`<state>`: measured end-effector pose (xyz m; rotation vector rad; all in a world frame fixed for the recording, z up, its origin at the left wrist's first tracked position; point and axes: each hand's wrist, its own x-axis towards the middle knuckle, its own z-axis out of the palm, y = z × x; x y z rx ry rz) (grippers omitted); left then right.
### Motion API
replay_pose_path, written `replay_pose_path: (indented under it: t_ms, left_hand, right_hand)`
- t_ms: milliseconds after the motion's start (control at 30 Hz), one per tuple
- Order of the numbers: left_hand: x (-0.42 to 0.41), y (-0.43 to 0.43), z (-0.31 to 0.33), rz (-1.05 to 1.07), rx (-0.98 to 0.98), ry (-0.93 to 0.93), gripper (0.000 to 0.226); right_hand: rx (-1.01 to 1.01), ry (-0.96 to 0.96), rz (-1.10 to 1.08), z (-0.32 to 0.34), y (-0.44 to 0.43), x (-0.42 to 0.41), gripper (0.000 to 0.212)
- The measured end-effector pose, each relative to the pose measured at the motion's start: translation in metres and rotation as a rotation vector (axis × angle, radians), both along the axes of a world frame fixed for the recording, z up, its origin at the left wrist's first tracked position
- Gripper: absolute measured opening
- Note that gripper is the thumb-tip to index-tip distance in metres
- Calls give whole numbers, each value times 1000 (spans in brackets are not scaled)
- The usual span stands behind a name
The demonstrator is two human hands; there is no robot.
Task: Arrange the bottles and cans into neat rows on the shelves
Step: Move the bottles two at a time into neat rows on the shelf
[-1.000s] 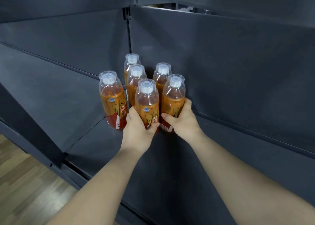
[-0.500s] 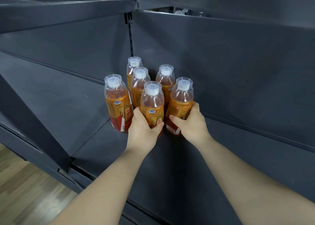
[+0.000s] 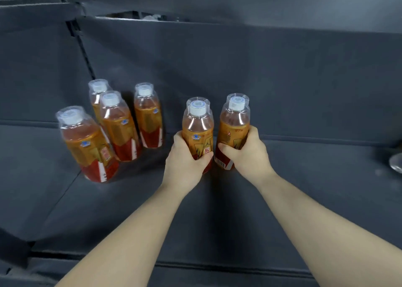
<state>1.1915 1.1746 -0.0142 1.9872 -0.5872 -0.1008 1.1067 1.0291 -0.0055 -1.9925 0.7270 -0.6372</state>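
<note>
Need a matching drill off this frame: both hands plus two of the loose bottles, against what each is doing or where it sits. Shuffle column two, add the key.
Column 1
1. left hand
2. right hand
3. front-left bottle
4. rearmost bottle

Column 2
a. partly hidden behind the second bottle
b. grips the barcode bottle
c. stands ungripped, nearest the camera in the left group
d. grips the centre bottle

Pairs: 1-d, 2-b, 3-c, 4-a
</note>
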Motion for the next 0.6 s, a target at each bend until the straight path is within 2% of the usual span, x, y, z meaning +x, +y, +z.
replay_pose_path:
  t_ms: [333, 600]
  left_hand:
    - [-95, -86, 3, -338, 6, 22, 77]
    - [-206, -146, 10, -548, 27, 12, 70]
  right_hand:
    - [-2, 1, -340, 3, -46, -138, 66]
    - [13, -9, -588, 6, -73, -273, 68]
